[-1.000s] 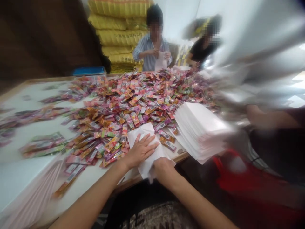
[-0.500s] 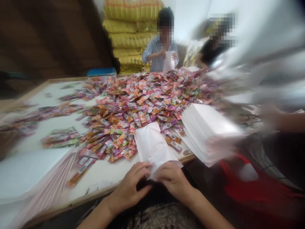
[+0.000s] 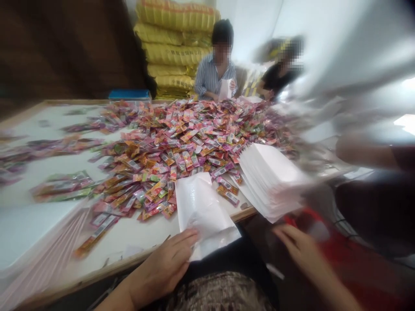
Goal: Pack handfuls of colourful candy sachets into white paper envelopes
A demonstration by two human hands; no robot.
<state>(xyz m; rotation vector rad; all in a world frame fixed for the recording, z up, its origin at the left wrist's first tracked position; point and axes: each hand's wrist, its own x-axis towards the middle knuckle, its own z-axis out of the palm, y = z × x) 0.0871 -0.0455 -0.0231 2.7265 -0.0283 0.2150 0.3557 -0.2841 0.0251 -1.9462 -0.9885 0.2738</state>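
Note:
A white mailer envelope (image 3: 204, 211) lies at the table's front edge, its near end sticking out over my lap. My left hand (image 3: 171, 261) is shut on the near left corner of this envelope, thumb below and fingers on top. Off to the right, apart from the envelope, my right hand (image 3: 296, 244) hangs below the table edge with its fingers stretched out, slightly blurred. A small white strip (image 3: 275, 271) is in the air or on the floor beneath it; I cannot tell which. Beyond the envelope spreads a heap of small colourful snack packets (image 3: 181, 142).
A stack of white envelopes (image 3: 275, 172) overhangs the table edge at right. More pale envelopes (image 3: 42, 233) lie at left. Across the table (image 3: 136, 239) a person in a striped shirt (image 3: 215, 73) holds a white envelope. Other people are at right. Yellow sacks (image 3: 175, 52) stand behind.
My right hand has let go of the envelope's near end and moved right. The near end now lies flatter and wider. The far person's envelope has come down lower.

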